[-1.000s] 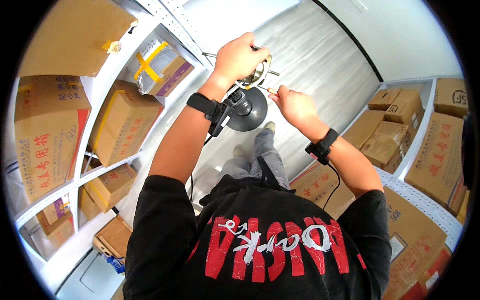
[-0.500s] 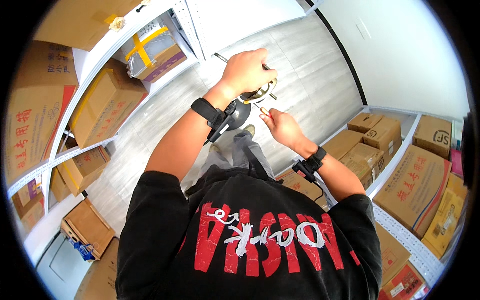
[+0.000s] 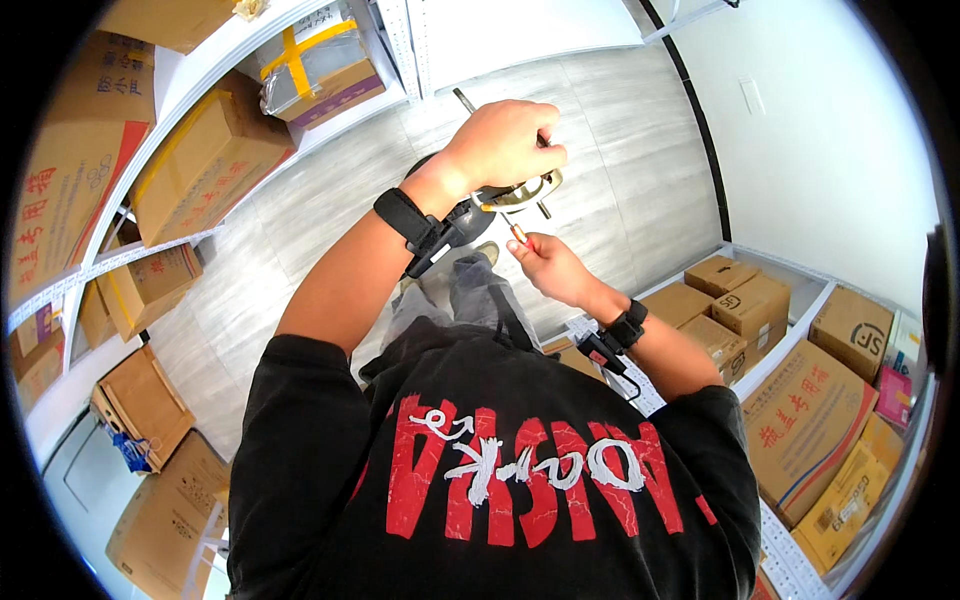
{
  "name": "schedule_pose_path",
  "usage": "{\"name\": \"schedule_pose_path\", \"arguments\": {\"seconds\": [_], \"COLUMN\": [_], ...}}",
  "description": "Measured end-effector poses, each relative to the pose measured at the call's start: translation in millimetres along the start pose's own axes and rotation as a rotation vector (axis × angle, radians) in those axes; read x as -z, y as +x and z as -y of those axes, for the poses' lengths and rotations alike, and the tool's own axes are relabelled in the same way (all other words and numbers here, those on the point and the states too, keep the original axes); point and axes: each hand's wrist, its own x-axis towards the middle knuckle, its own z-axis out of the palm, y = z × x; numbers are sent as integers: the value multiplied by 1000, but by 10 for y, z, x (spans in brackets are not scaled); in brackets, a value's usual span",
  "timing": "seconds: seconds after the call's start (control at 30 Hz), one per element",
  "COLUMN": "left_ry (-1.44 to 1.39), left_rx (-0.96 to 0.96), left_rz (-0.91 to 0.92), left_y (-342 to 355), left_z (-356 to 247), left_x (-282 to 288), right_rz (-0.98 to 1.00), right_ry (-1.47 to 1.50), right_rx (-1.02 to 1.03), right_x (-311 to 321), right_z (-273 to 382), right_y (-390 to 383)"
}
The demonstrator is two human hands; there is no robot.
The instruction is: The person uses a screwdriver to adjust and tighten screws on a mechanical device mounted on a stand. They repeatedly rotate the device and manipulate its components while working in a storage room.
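Note:
My left hand [image 3: 503, 147] is closed on the top of a metal assembly [image 3: 537, 196] with a pale curved frame; the hand hides much of it. A thin rod [image 3: 463, 100] sticks out beyond the hand on the far left. Pinched in the fingers of my right hand [image 3: 555, 270] is a screwdriver [image 3: 517, 233] with an orange-red handle. Its thin shaft points up at the near edge of the curved frame; whether the tip touches cannot be made out. Below my left wrist is a rounded black part [image 3: 470, 222], partly covered by the wrist strap.
White shelves with cardboard boxes [image 3: 215, 160] stand on the left. More boxes [image 3: 815, 405] fill a low white rack on the right. A white wall [image 3: 830, 130] rises at the far right. Below my hands are my shoes [image 3: 488, 252] on the grey floor [image 3: 625, 150].
The view has shifted a little. My left hand and the metal assembly have tilted slightly, and the rod at the far left now points more steeply. The screwdriver stays in my right hand.

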Motion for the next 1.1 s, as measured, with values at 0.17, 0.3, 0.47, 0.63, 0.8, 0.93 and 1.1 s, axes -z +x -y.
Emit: {"name": "schedule_pose_path", "arguments": {"seconds": [0.17, 0.3, 0.47, 0.63, 0.8, 0.93, 1.1], "left_ry": [-265, -567, -552, -759, -1070, -1471, -1641], "left_rx": [-111, 63, 389, 542, 471, 332, 206], "left_rz": [-141, -453, -149, 117, 199, -20, -123], "left_y": [-154, -628, -1458, -1675, -1510, -1342, -1274], "left_z": [9, 71, 146, 333, 373, 175, 216], "left_x": [114, 378, 316, -206, -790, -1028, -1219], "right_rz": [35, 14, 15, -10, -28, 26, 84], "right_ry": [59, 123, 207, 223, 261, 344, 415], "right_rx": [-40, -112, -205, -216, -187, -214, -234], "right_x": [16, 3, -25, -50, -92, -94, -77], "right_z": [-37, -45, 9, 117, 158, 170, 124], "right_y": [16, -1, -62, -104, -139, -140, -141]}}
